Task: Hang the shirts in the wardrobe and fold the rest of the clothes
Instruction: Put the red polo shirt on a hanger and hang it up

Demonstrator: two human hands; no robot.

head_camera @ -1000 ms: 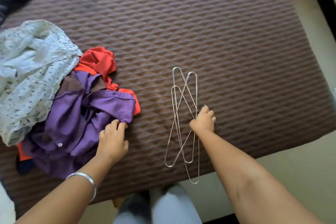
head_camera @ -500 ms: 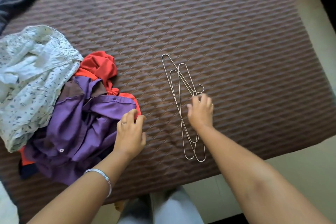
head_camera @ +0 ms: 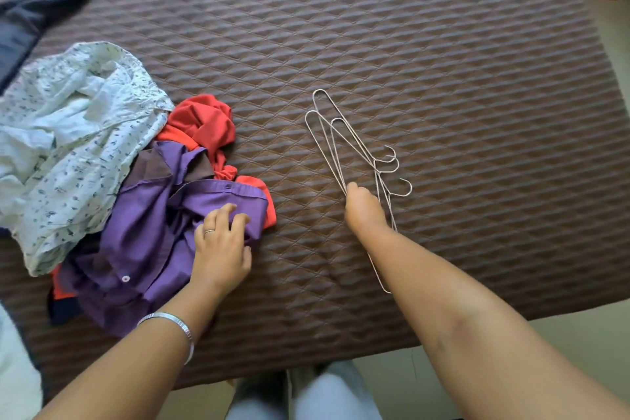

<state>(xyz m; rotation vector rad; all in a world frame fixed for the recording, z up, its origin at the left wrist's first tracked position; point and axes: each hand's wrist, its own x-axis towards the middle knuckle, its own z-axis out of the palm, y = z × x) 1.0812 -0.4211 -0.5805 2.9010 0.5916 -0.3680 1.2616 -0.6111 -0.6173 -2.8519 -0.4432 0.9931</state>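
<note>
The left hand (head_camera: 221,242) sits on the purple shirt (head_camera: 143,242), fingers curled and pinching a fold of cloth near its buttoned edge, while the right hand (head_camera: 363,211) grips the wire hangers (head_camera: 344,143), fingers closed around the wires where they cross. There look to be three hangers, thin silvery wire bent into long narrow loops, hooks fanned out just beyond the right hand. They lie tangled, so by my reckoning the job now is to work one free — slide it out along its length, don't yank sideways, or the hooks may catch each other. The purple shirt looks smooth and crisp, with a darker collar lining and small pale buttons; it lies crumpled under the left hand. To load it well, find the collar first and shake the shirt open before feeding a hanger through. Just beyond the left hand a red garment (head_camera: 204,126) pokes out, soft and knotted-looking; further to that hand's outer side lies a white printed shirt (head_camera: 68,147), thin and rumpled. Everything rests on the bed (head_camera: 443,61) — a brown quilted cover stitched in diamonds. No wardrobe in view.
</note>
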